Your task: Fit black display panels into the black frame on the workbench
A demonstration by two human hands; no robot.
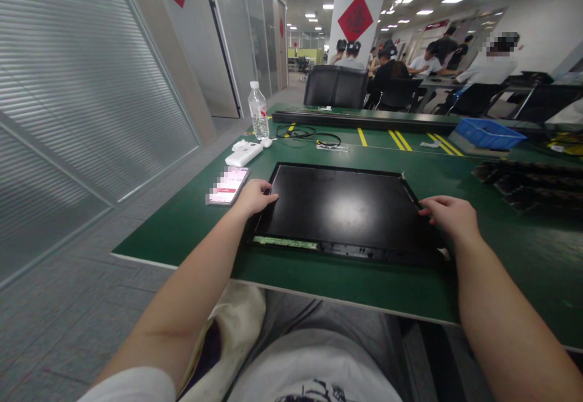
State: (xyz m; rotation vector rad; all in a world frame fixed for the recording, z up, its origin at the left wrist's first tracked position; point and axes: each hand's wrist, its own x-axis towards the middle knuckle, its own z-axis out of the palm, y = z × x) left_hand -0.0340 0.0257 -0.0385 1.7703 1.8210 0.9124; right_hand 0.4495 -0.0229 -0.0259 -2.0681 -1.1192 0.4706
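Note:
A black flat display panel lies face up in front of me, with a thin dark frame round it. A green circuit board strip runs along the left part of its near edge. My left hand grips the left edge, thumb over the top and fingers at the side. On the opposite side, my right hand pinches the right edge between thumb and fingers. The undersides of the panel and the fingertips beneath it are hidden.
The green table has its near edge close to my body. Left of the panel lie a phone, a white device and a water bottle. Behind are black cables, long dark bars and a blue bin; dark strips lie right.

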